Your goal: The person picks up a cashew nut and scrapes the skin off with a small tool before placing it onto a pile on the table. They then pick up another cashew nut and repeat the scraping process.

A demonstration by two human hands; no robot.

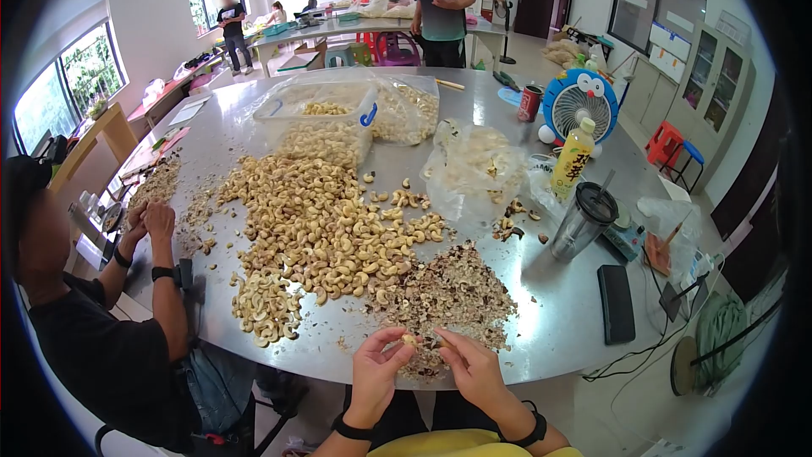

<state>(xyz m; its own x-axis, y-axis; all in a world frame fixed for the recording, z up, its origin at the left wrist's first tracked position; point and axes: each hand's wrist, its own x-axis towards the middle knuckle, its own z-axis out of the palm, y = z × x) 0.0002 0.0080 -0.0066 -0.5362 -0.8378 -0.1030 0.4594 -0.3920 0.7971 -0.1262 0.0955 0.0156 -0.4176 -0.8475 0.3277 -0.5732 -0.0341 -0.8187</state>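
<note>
Just over the near table edge, my left hand pinches a pale cashew between thumb and fingers. To its right, my right hand is closed at the fingertips, a little apart from the cashew; whatever it grips is too small to make out. Beneath and beyond both hands spreads a heap of brown skin flakes. A large pile of cashews lies farther up and to the left, with a smaller group of cashews at its near left side.
A clear plastic tub and bags of cashews stand at the back. On the right are a tumbler, a yellow bottle, a blue fan, a can and a black case. A co-worker sits at left.
</note>
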